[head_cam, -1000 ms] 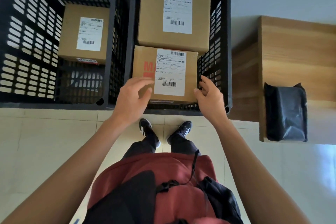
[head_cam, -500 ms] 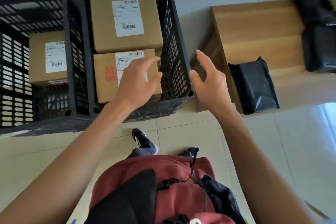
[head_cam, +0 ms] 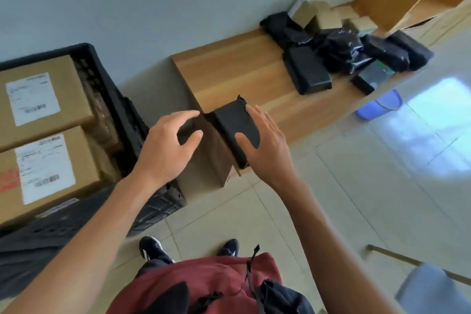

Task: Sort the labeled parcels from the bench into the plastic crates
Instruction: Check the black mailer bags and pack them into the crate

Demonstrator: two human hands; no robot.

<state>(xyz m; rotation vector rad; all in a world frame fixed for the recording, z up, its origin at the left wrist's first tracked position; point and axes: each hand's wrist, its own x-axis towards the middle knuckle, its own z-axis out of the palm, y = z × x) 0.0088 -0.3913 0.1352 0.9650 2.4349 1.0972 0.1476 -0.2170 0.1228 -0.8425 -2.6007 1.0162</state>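
A black slatted plastic crate [head_cam: 127, 120] on the floor holds two brown cardboard boxes, the far box [head_cam: 43, 99] and the near box [head_cam: 48, 173], each flat-topped with a white barcode label. Beside it, on the pale wooden table [head_cam: 244, 69], a smooth black plastic parcel [head_cam: 233, 122] lies at the near end. The left hand [head_cam: 168, 145] and right hand [head_cam: 265, 148] hover either side of it, fingers spread, gripping nothing. More glossy black parcels [head_cam: 339, 51] are heaped at the table's far end.

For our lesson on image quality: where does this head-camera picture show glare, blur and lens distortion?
Head view: window glare washes out the floor tiles; motion blur smears the labels on the cardboard boxes; wide-angle distortion tilts the bench and wall.
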